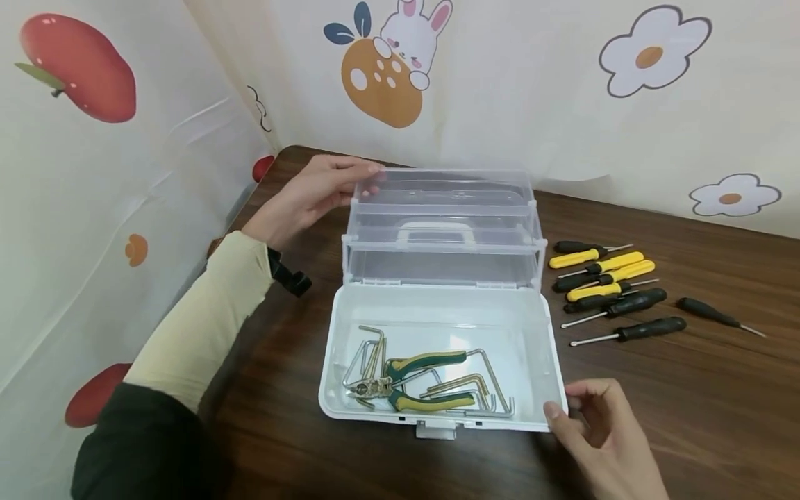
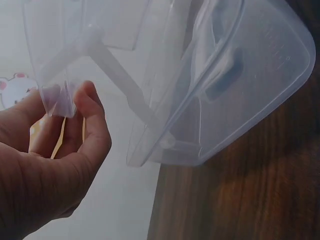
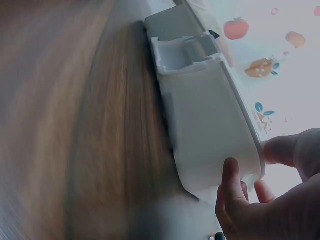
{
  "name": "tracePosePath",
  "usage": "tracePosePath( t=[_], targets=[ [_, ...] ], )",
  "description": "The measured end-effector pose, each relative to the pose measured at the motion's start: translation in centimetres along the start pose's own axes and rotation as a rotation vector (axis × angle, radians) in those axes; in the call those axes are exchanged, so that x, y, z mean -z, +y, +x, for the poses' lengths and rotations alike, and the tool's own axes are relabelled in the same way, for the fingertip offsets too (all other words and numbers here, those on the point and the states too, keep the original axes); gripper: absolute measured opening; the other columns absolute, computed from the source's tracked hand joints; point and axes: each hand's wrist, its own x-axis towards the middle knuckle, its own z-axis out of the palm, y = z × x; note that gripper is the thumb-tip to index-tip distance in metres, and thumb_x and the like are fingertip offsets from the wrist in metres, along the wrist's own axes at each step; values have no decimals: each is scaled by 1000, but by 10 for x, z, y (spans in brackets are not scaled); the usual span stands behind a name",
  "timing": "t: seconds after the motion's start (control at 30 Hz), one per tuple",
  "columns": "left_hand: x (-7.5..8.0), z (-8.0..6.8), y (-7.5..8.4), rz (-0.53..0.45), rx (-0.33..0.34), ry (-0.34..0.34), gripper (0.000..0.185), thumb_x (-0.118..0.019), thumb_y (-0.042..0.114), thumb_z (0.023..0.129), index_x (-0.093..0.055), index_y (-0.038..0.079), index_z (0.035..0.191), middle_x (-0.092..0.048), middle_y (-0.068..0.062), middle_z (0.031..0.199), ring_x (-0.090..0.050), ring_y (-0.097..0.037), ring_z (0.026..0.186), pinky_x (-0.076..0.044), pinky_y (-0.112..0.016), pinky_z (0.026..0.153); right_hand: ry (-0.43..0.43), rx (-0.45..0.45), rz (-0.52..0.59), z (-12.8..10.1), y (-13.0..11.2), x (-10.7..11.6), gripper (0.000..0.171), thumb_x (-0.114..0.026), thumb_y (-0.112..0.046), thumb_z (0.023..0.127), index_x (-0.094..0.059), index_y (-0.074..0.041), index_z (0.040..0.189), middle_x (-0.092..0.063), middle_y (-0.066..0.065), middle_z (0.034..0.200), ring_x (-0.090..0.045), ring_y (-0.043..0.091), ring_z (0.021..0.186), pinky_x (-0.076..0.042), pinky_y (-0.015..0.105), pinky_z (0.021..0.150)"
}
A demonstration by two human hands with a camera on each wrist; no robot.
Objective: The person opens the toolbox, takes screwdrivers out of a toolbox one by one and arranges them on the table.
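Observation:
A white toolbox [image 1: 500,305] stands opened on the wooden table, its clear tiered trays [image 1: 444,239] raised at the back. My left hand [image 1: 319,186] pinches the upper left corner of the top tray between thumb and fingers, as the left wrist view also shows. At the front right corner, my right hand [image 1: 603,430] grips the box rim, thumb on the edge and fingers against the outer wall [image 3: 212,120]. Inside the base lie pliers [image 1: 406,382] with green and yellow handles, opened wide. Several hex keys [image 1: 462,385] lie around and under them.
To the right of the box, several screwdrivers [image 1: 609,267] with black or yellow handles lie in a loose row. One black screwdriver [image 1: 709,312] lies apart, farther right. A patterned curtain [image 1: 531,83] hangs behind the table and along its left side.

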Motion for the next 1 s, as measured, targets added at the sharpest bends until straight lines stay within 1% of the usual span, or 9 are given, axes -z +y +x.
tracePosePath(
  t=[0.1, 0.23, 0.3, 0.37, 0.5, 0.6, 0.83, 0.93, 1.0],
  targets=[
    [-7, 11, 5, 17, 7, -24, 37, -81, 30, 93, -77, 13, 126, -74, -6, 125, -70, -20, 108, -61, -23, 88, 27, -25, 22, -5, 6, -6, 39, -74, -12, 98, -46, -5, 125, -56, 7, 124, -58, -6, 96, -53, 16, 70],
    [-17, 24, 11, 22, 15, -48, 34, -78, 26, 96, -76, 12, 126, -76, -6, 122, -73, -20, 104, -61, -23, 87, 71, -58, 111, -10, 12, -14, 38, -75, -9, 96, -48, -9, 122, -55, -1, 111, -60, 0, 92, -54, 18, 68],
    [-21, 28, 13, 12, 9, -61, 33, -76, 25, 97, -76, 10, 126, -77, -6, 120, -75, -18, 102, -61, -23, 86, 84, -57, 179, -11, 15, -16, 37, -75, -4, 95, -48, -7, 120, -55, -1, 108, -61, 1, 91, -54, 18, 67],
    [-24, 31, 15, -11, 9, -64, 32, -76, 22, 97, -76, 8, 126, -78, -6, 117, -76, -17, 97, -62, -23, 84, 87, -50, 213, -11, 18, -18, 37, -75, -3, 95, -48, -7, 119, -54, -2, 106, -60, 1, 90, -53, 17, 67],
    [-26, 31, 16, -31, 11, -46, 30, -75, 19, 98, -76, 6, 125, -79, -5, 110, -77, -14, 89, -63, -24, 81, 71, -16, 330, -10, 23, -19, 35, -73, 4, 93, -48, -6, 116, -56, -3, 104, -61, 1, 90, -52, 17, 66],
    [-29, 29, 18, 1, -6, -37, 29, -74, 20, 98, -76, 7, 124, -78, -6, 112, -77, -14, 90, -63, -24, 83, 65, -18, 396, -10, 25, -19, 35, -73, 6, 92, -49, -6, 116, -58, -2, 103, -63, 3, 90, -53, 18, 66],
    [-30, 24, 20, 99, -53, -22, 29, -72, 22, 100, -76, 9, 126, -74, -7, 122, -75, -17, 100, -58, -29, 102, 62, -65, 317, -9, 24, -19, 38, -76, -3, 94, -49, -7, 119, -57, -1, 110, -63, 4, 92, -55, 19, 69],
    [-31, 22, 19, 181, -119, -5, 27, -71, 24, 101, -77, 11, 123, -75, -6, 118, -73, -21, 102, -56, -31, 103, 53, -76, 294, -9, 23, -19, 39, -76, -6, 95, -48, -7, 121, -57, -1, 114, -63, 3, 94, -56, 19, 69],
    [-32, 20, 18, 243, -178, 19, 24, -71, 26, 101, -79, 13, 120, -77, -4, 111, -72, -21, 100, -56, -29, 98, 49, -73, 300, -9, 23, -19, 38, -76, -6, 95, -48, -7, 121, -57, -1, 116, -63, 2, 95, -57, 19, 70]
  ],
)
